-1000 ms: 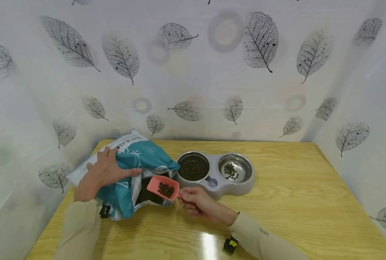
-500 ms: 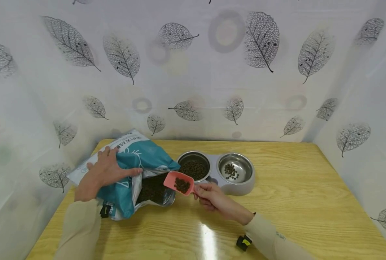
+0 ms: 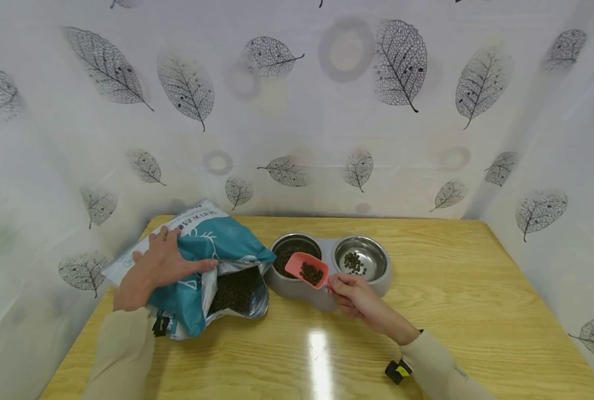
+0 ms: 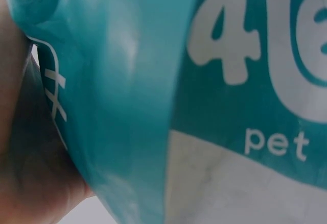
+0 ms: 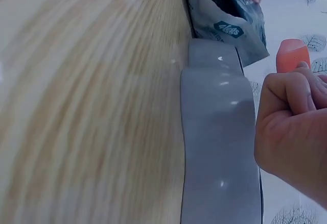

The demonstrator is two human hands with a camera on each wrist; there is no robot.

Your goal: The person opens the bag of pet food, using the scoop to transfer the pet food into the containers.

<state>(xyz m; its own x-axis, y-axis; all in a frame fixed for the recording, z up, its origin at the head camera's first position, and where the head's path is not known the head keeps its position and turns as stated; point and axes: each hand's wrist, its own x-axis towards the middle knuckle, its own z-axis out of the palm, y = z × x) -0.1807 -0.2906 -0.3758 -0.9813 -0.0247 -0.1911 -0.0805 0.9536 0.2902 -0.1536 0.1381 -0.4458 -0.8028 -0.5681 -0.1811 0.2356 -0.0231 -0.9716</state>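
Observation:
My right hand [image 3: 359, 303] grips the handle of a coral-pink scoop [image 3: 293, 261], which carries a small heap of brown pet-food kibble [image 3: 311, 273]. The scoop is over the front of the left steel bowl [image 3: 276, 244], partly hiding that bowl's kibble. In the right wrist view, curled fingers [image 5: 294, 94] wrap the handle. My left hand [image 3: 159, 269] rests spread on a teal and white pet-food bag [image 3: 234, 236], its thumb lying along the mouth. The bag lies on its side, its opening facing right and showing dark kibble. In the left wrist view the bag's printed side fills most of the frame.
A grey double-bowl stand [image 3: 302, 291] sits right of the bag's mouth. Its right steel bowl [image 3: 378, 261] has a few scattered pieces of kibble. All stand on a wooden table [image 3: 457, 289], with a leaf-patterned sheet [image 3: 307, 122] behind and at both sides.
My right hand has moved right and slightly up with the loaded scoop, from the bag's mouth to over the left bowl. The left hand and the bag have stayed put.

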